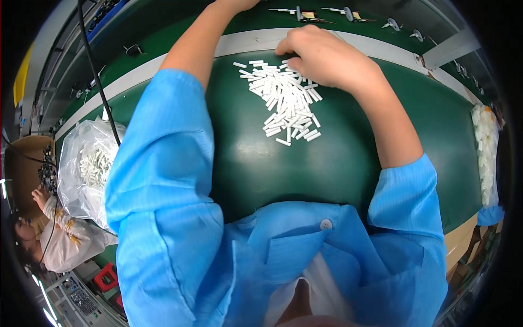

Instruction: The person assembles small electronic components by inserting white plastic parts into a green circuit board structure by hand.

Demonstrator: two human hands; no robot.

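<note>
A loose pile of short white tube-like pieces (pixel 286 101) lies on the green tabletop (pixel 248 174) in front of me. My right hand (pixel 321 57) is over the pile's far right edge. Its fingers are bent, and a gap shows between thumb and forefinger, close to a few of the white pieces. My left hand (pixel 238 4) reaches far forward past the table's pale edge strip. Only its wrist side is in the picture; its fingers are cut off by the upper border, so what they touch is hidden.
Beyond the pale rail (pixel 248 41), small assemblies with grey discs (pixel 348 13) sit on a green strip. At left stands a clear plastic bag (pixel 95 163) of white pieces, behind a hanging black cable (pixel 98 82). Another person (pixel 73 237) is at left. A bag of pale pieces (pixel 486 155) lies right.
</note>
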